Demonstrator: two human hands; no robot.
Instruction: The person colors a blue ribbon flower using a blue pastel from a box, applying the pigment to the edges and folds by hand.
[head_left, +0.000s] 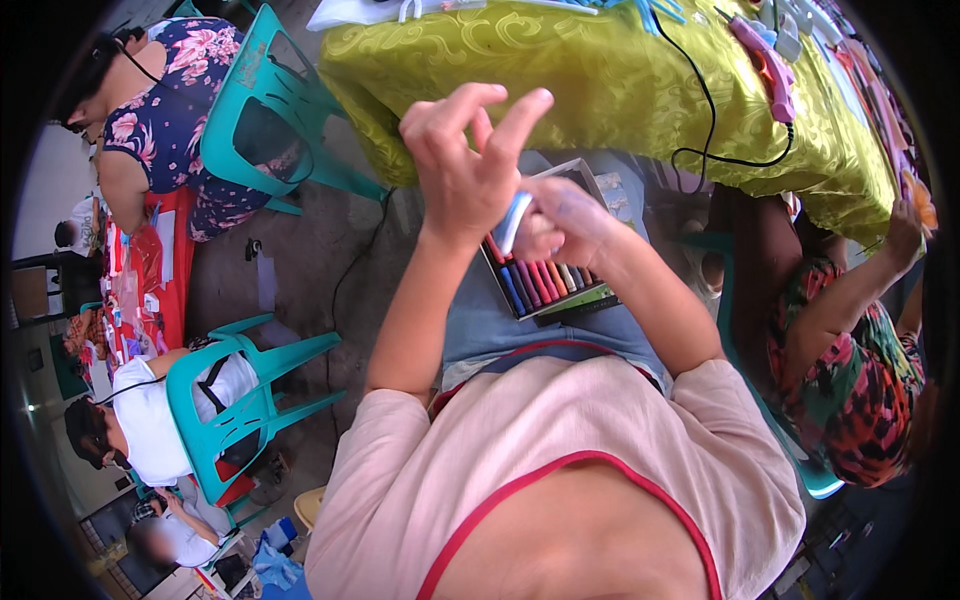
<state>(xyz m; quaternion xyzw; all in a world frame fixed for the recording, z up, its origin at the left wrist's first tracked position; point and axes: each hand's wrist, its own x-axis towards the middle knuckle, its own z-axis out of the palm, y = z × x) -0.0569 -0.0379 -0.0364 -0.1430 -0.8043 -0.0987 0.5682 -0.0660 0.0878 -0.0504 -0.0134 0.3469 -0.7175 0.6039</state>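
Observation:
My left hand (461, 161) is raised above my lap, its fingers apart and bent, holding nothing. My right hand (566, 221), blurred and marked with a bluish stain, is closed around a small white and blue item (512, 223) beside my left wrist. Blur hides what that item is, and whether it touches the wrist. Below both hands, a box of oil pastels or crayons (517, 305) lies open on my lap. Its sticks (536, 281) stand in a row, including blue, purple, red and orange ones. My right hand covers part of the box.
A table with a shiny yellow-green cloth (570, 82) stands before me. On it lies a pink glue gun (765, 71), its black cord (705, 112) hanging over the edge. At right, a person (847, 375) holds an orange flower (919, 199). Green plastic chairs (255, 112) stand at left.

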